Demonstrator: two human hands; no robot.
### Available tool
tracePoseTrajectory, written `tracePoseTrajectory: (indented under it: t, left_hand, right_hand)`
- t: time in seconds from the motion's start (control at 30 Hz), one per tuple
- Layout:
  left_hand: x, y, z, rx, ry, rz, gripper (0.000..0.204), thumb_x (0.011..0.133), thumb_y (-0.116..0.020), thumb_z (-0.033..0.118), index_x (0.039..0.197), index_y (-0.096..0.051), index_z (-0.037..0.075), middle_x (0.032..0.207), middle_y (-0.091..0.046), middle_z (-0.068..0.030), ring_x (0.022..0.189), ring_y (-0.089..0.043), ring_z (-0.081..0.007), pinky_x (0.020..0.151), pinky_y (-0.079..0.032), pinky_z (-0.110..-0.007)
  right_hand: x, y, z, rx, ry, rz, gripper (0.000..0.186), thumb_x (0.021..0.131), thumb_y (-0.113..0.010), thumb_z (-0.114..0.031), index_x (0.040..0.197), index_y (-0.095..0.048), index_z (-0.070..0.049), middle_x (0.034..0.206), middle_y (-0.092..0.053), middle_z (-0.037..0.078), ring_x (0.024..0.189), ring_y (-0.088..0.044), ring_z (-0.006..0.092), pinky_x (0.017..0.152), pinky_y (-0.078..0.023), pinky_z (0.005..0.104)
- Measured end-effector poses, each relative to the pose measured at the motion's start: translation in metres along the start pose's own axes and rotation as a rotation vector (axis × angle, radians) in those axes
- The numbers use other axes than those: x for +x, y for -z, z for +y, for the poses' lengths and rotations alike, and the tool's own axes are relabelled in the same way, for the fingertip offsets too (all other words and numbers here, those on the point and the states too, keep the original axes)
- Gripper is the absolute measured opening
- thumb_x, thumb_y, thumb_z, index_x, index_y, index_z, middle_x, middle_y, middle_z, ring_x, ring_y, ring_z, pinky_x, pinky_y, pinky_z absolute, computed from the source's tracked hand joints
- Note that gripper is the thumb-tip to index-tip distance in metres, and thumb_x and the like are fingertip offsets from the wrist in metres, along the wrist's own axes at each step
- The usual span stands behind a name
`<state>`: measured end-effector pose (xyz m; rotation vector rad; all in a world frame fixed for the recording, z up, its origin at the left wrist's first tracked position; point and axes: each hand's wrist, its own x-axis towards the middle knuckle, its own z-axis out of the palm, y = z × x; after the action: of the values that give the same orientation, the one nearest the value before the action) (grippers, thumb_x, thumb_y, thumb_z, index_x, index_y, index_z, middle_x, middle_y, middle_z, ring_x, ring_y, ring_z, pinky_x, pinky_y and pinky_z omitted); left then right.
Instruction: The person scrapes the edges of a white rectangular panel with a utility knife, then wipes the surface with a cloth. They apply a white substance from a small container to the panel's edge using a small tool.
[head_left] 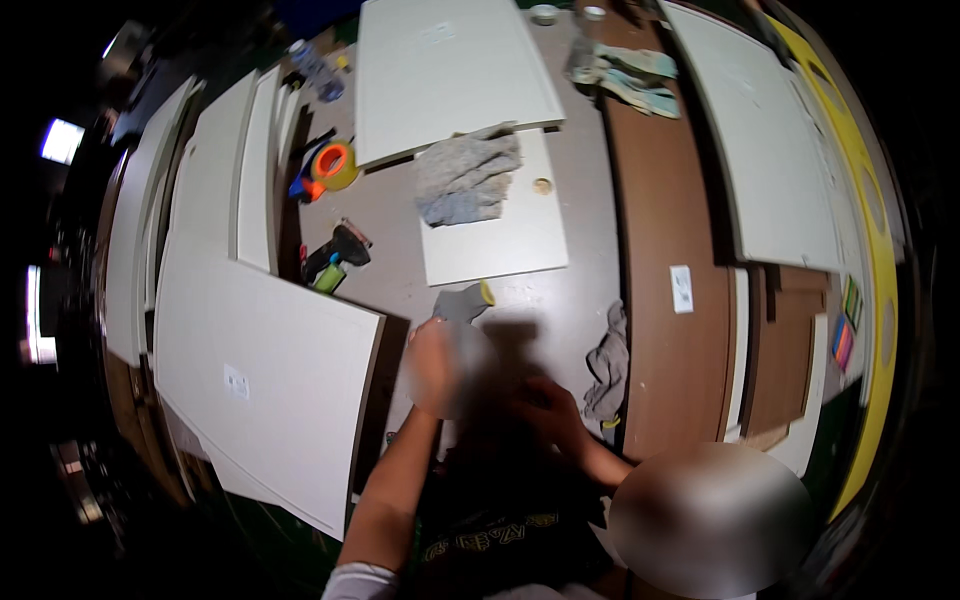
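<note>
My left hand (430,365) is curled just below a grey work glove (462,302) with a yellow cuff edge. Its fingers meet the lower end of the glove, and a blurred patch hides part of the grip. To its right, my right hand (550,410) is held in shadow before my dark apron, fingers bent inward; what they hold, if anything, is hidden. A second grey glove (606,365) lies crumpled on the table beside the brown boards. Beyond the hands, a grey rag (467,175) rests on a small white panel (495,250) with a round hole.
White panels (270,370) are stacked on the left, and a larger white panel (450,70) lies at the back. Tape rolls (334,165), a dark power tool (345,247) and a bottle (318,72) stand left. Brown boards (665,200) and a yellow strip (880,230) line the right.
</note>
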<state>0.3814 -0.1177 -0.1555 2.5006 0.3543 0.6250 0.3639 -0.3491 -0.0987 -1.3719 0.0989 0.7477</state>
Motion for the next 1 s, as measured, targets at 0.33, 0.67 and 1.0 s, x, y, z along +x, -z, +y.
tracePoseTrajectory:
  t: [0.33,0.67,1.0]
  left_hand:
    - [0.011,-0.018,-0.021,0.178,0.118,-0.143,0.011,0.097,-0.054,0.016,0.095,-0.06,0.007,0.092,-0.061,-0.0122,0.091,-0.057,-0.0358,0.081,-0.045,-0.048]
    - [0.034,-0.004,0.01,0.161,0.035,-0.215,0.011,0.092,-0.054,0.011,0.098,-0.059,0.004,0.093,-0.058,-0.0166,0.092,-0.055,-0.0388,0.082,-0.043,-0.049]
    - [0.011,-0.023,-0.022,0.209,0.134,-0.191,0.013,0.096,-0.049,0.011,0.1,-0.058,0.002,0.095,-0.058,-0.0162,0.092,-0.052,-0.0388,0.085,-0.041,-0.049]
  right_hand:
    - [0.116,0.054,-0.072,-0.15,0.195,0.266,0.014,0.093,-0.071,-0.013,0.102,-0.07,-0.002,0.092,-0.067,-0.002,0.087,-0.059,0.0063,0.081,-0.048,0.0229]
    - [0.351,0.059,-0.152,-0.517,0.826,0.3,0.015,0.092,-0.063,-0.01,0.103,-0.07,-0.002,0.097,-0.069,0.014,0.092,-0.066,0.0289,0.083,-0.051,0.0365]
    - [0.415,0.047,-0.183,-0.715,1.076,0.455,0.017,0.086,-0.059,0.0,0.102,-0.066,-0.002,0.112,-0.066,0.016,0.102,-0.062,0.0376,0.089,-0.05,0.0443]
